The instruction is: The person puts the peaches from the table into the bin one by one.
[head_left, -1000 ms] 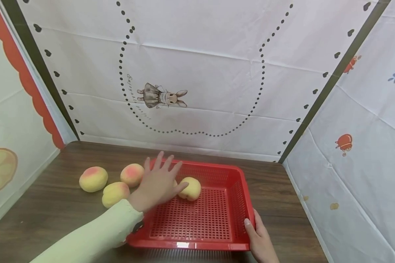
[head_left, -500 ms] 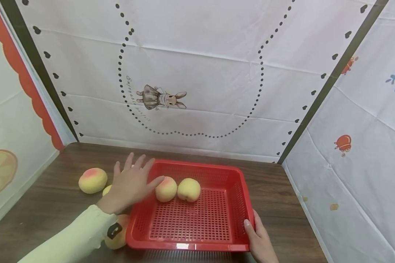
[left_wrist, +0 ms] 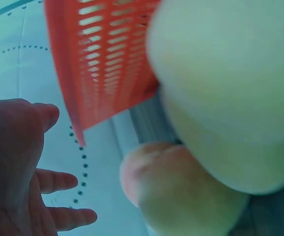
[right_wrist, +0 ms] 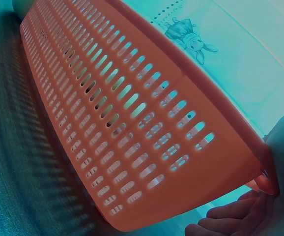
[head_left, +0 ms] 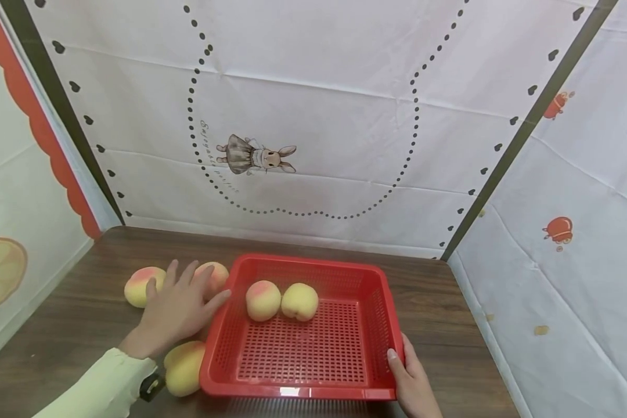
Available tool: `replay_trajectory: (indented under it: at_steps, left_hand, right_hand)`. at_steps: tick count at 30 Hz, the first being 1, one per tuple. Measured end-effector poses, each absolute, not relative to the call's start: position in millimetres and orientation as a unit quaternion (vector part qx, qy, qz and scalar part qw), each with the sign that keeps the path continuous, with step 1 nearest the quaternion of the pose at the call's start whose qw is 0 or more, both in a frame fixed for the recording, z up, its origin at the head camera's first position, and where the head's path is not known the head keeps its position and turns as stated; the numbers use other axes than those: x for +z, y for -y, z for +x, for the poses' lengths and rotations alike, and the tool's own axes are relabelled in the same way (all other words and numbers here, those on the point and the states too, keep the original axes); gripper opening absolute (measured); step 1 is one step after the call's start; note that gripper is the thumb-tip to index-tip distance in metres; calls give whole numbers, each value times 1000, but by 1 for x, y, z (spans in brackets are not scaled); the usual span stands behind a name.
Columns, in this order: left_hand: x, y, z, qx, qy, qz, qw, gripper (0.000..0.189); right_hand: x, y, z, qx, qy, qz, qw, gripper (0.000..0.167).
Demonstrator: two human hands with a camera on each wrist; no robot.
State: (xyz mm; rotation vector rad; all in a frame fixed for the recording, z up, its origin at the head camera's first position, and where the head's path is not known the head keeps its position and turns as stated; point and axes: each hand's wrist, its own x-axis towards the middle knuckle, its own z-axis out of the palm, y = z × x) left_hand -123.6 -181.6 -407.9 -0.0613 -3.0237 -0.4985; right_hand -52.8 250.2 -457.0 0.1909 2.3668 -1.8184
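Note:
My left hand (head_left: 175, 313) is spread with fingers apart, over the peaches left of the red plastic basket (head_left: 303, 390). Around it lie one peach at the far left (head_left: 143, 287), a peach behind its fingers (head_left: 216, 278) and a yellow peach by the wrist (head_left: 184, 371). The left wrist view shows the left hand (left_wrist: 21, 172) holding nothing, beside a large blurred peach (left_wrist: 230, 93). Two peaches sit inside the basket, a blushed peach (head_left: 263, 301) and a yellower peach (head_left: 300, 302). My right hand (head_left: 415, 380) grips the basket's right rim, its fingers curled under that corner.
A brown wood-grain table (head_left: 444, 325) carries everything. White printed cloth (head_left: 319, 145) stands behind it, with more cloth panels at the left and right. The perforated basket wall (right_wrist: 127, 123) fills much of the right wrist view.
My left hand has moved left, off the basket and over the loose peaches, uncovering the blushed peach in the basket. The right hand and basket have stayed put.

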Motion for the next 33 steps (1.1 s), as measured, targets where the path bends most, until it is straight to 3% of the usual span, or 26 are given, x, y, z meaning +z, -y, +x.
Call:
replay_trajectory:
  at_steps: [17,24,33]
  left_hand:
    - [-454,212,-104,-155,987,-20,43,65]
    - [-466,218,-112,-150,983,-56,85,55]
    - [-470,219,-118,-169,980,-71,75,51]
  right_hand:
    - [-455,-254,-50,-594,-796,77,89,58]
    - [-456,-254,-50,-596,-795,70,85,59]
    - [-455,-254,-50,-600,-792,73,87,58]
